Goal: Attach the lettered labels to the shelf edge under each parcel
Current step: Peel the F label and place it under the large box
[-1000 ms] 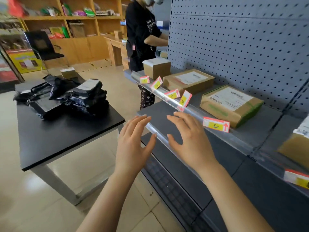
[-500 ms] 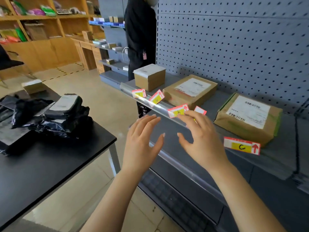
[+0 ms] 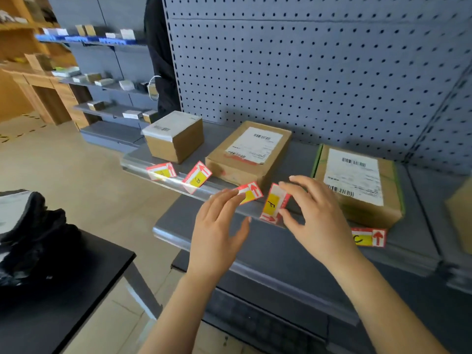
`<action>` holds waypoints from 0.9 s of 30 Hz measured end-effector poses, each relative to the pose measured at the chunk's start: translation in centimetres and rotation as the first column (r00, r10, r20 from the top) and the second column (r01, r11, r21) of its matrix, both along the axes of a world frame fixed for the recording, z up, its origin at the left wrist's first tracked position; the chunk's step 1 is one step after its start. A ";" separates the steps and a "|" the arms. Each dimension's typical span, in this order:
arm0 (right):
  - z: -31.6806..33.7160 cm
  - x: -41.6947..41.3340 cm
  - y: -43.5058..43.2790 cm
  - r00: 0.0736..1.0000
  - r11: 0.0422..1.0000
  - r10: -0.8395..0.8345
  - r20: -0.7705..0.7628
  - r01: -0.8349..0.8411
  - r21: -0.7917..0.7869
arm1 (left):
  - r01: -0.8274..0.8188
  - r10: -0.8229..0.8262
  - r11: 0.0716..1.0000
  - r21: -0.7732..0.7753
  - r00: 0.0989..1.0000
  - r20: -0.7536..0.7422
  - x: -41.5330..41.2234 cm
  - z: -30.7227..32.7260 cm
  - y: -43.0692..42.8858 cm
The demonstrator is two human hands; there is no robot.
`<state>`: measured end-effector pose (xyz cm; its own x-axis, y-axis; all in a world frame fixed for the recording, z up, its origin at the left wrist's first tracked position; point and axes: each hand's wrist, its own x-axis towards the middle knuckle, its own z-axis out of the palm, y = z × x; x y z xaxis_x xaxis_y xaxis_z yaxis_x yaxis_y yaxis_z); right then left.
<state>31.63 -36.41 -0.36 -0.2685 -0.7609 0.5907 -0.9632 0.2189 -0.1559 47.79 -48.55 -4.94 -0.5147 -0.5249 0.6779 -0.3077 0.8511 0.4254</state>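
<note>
Three cardboard parcels stand on the grey shelf: a small box (image 3: 174,136), a flat middle parcel (image 3: 249,152) and a larger right parcel (image 3: 357,183). Red, white and yellow labels sit along the clear shelf edge strip (image 3: 139,167): one far left (image 3: 161,171), a tilted one (image 3: 197,177), a third (image 3: 250,192), the upright "F" label (image 3: 272,206) and the "C" label (image 3: 367,237). My right hand (image 3: 314,215) pinches the "F" label between thumb and fingers. My left hand (image 3: 219,226) has its fingertips on the third label.
A black table (image 3: 63,290) with black plastic mailer bags (image 3: 28,233) stands at the left. A person in black (image 3: 159,60) stands behind the pegboard's left end. A lower grey shelf (image 3: 255,254) juts out beneath my hands. Another parcel (image 3: 462,215) shows at the right edge.
Both hands moved up and forward to the shelf edge. My right hand closed on the "F" label and my left fingertips reached the label beside it. The view swung rightward.
</note>
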 end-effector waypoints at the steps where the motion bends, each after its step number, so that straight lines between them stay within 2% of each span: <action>1: -0.1 0.0 -0.1 1.000 1.000 -0.021 -0.010 0.021 0.008 | 0.021 -0.021 1.000 -0.004 1.000 0.002 -0.4 0.0 -0.4; 7: -0.7 1.0 -1.4 0.992 0.993 -0.120 -0.037 0.119 -0.012 | 0.181 -0.181 0.983 -0.006 0.983 0.025 -1.9 0.3 -3.0; 13: -0.6 2.9 -2.1 0.981 0.980 -0.184 0.055 0.188 -0.067 | 0.320 -0.319 0.946 -0.046 0.947 0.026 -2.1 0.4 -5.5; 17: -0.7 4.0 -2.1 0.976 0.971 -0.214 0.042 0.217 -0.101 | 0.411 -0.414 0.908 -0.087 0.910 -0.022 -2.3 1.1 -6.1; 20: 0.1 4.8 -1.8 0.967 0.949 -0.251 0.054 0.257 -0.182 | 0.477 -0.484 0.871 -0.115 0.875 -0.036 -2.6 1.6 -6.3; 24: 2.6 5.6 -1.2 0.951 0.881 -0.271 0.150 0.308 -0.360 | 0.533 -0.541 0.838 -0.122 0.840 -0.047 -3.0 2.1 -6.2; 27: 3.1 6.9 -0.5 0.935 0.848 -0.306 0.180 0.354 -0.396 | 0.600 -0.610 0.790 -0.128 0.790 -0.061 -3.6 2.4 -5.7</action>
